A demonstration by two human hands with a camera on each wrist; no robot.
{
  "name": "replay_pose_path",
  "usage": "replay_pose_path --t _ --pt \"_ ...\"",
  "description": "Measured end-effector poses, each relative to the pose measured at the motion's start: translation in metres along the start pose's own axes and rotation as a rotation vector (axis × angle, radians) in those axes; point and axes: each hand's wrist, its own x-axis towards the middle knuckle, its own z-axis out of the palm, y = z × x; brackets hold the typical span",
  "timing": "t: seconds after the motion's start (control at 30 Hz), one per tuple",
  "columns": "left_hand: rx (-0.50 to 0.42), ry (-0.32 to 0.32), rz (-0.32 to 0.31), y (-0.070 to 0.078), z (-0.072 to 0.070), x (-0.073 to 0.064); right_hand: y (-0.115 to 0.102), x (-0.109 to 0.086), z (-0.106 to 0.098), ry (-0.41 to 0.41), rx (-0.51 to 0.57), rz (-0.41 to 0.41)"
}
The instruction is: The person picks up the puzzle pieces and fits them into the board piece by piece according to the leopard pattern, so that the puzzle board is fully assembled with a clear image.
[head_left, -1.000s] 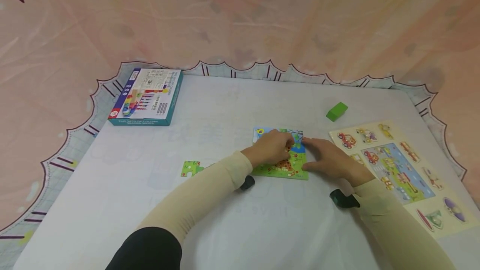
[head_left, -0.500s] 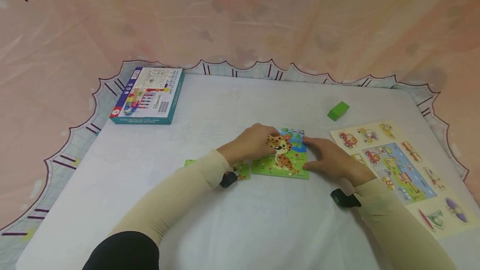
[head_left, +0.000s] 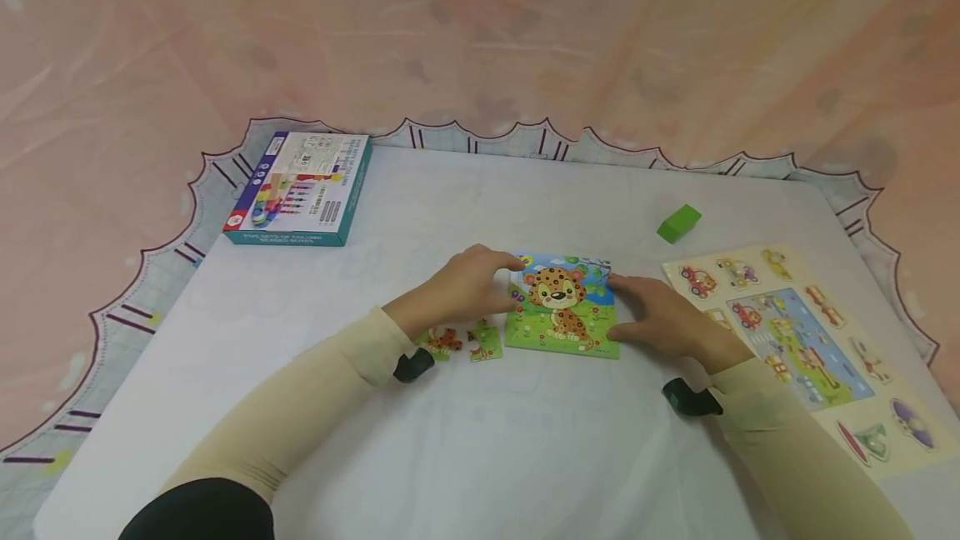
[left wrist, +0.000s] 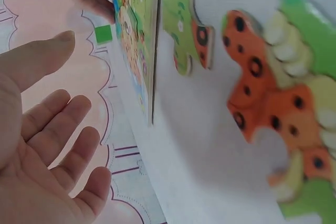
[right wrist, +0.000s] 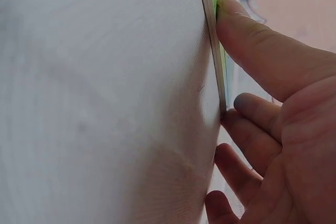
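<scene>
A square leopard jigsaw puzzle [head_left: 561,302] lies flat on the white table, its blue, green and spotted picture fully visible between the hands. My left hand [head_left: 467,286] is beside its left edge, thumb and fingers spread; the left wrist view shows nothing between them. At the right edge, my right hand [head_left: 663,317] touches the board with its thumb [right wrist: 252,38] and fingertips, the fingers relaxed. Loose jigsaw pieces lie left of the board: a green and spotted piece [head_left: 487,342] and a leopard-print piece [head_left: 442,342], partly behind the left wrist.
A green block [head_left: 678,224] stands toward the back right. On the right, a cream picture board [head_left: 810,357] with vehicles and toys lies partly under the right forearm. A flat box [head_left: 296,190] with a colourful print is at the back left.
My left hand has moved left off the puzzle's picture to beside its left edge, uncovering the leopard and loose pieces. The right hand stays at the right edge.
</scene>
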Motion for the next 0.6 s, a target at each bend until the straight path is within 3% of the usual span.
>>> replay_pose_path --t 0.27,0.6 --pt "0.023 0.023 -0.036 -0.013 -0.004 -0.018 0.001 0.001 0.0 -0.003 -0.019 0.011" --pt "-0.029 0.042 -0.097 -0.031 -0.011 -0.044 -0.001 0.0 0.0 -0.004 -0.007 0.008"
